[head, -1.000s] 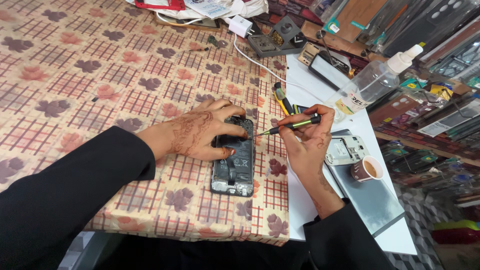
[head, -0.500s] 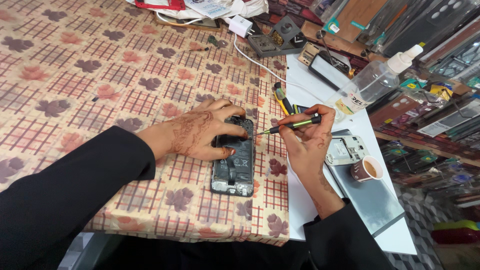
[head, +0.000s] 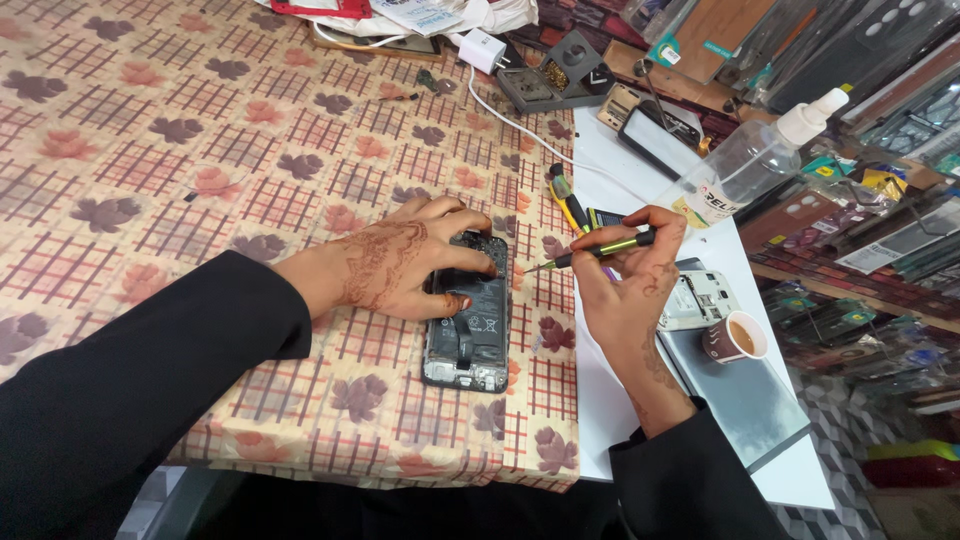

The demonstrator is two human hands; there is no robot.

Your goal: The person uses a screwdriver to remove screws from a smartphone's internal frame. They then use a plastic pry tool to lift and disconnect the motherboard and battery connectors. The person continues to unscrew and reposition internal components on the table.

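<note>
My left hand (head: 395, 265) lies on the opened phone (head: 468, 315). Right of the phone, my right hand (head: 625, 285) holds a screwdriver (head: 600, 250). Farther right of the phone stands a cup (head: 735, 338); behind it, a bottle (head: 755, 160).

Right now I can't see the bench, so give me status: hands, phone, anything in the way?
Left hand pressing on opened phone. Right hand grips screwdriver, tip at phone's upper right edge. Small cup near right wrist.

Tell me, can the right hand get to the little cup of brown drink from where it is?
Probably yes: the cup stands just beside the right hand, nothing between, though that hand holds a screwdriver.
</note>
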